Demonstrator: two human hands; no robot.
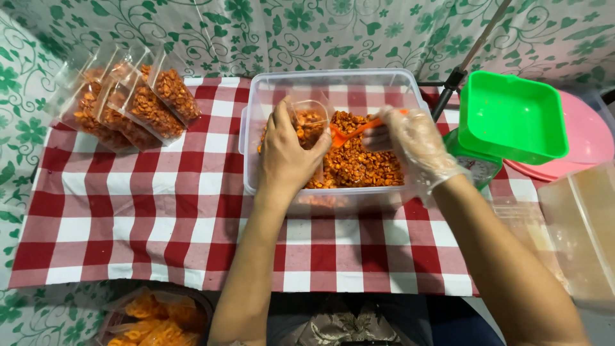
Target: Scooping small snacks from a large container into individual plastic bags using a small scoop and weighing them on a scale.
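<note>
Your left hand [286, 154] covers most of the small clear pouch [310, 120] it grips, fingers wrapped round it so only the open mouth and some orange snack inside show; it is held over the left half of the clear plastic tub [333, 80] standing toward the far edge of the table. Your right hand [413, 144], in a thin see-through glove, pinches the handle of an orange spoon [352, 131] — the fingers close tight on it, though the glove's wrinkles blur exactly how they sit. The spoon's bowl is at the pouch's mouth, and whether it touches the pouch you cannot tell. The heap of orange-brown snack [359, 163] fills the tub's near-right part; its near wall is partly hidden behind your wrists. At the far left corner of the red-and-white checked cloth [160, 218] lie several filled clear packets [128, 106], overlapping and tilted — their count is hard to make out. Off the right edge a green square tray [512, 115] sits on a scale whose dial is mostly hidden, with a pink round lid [589, 138] behind it, cut off by the frame. A cloudy plastic container [583, 224] is cut off at the right, and below the near left corner a basket of orange snack bags [154, 317] shows only in part.
</note>
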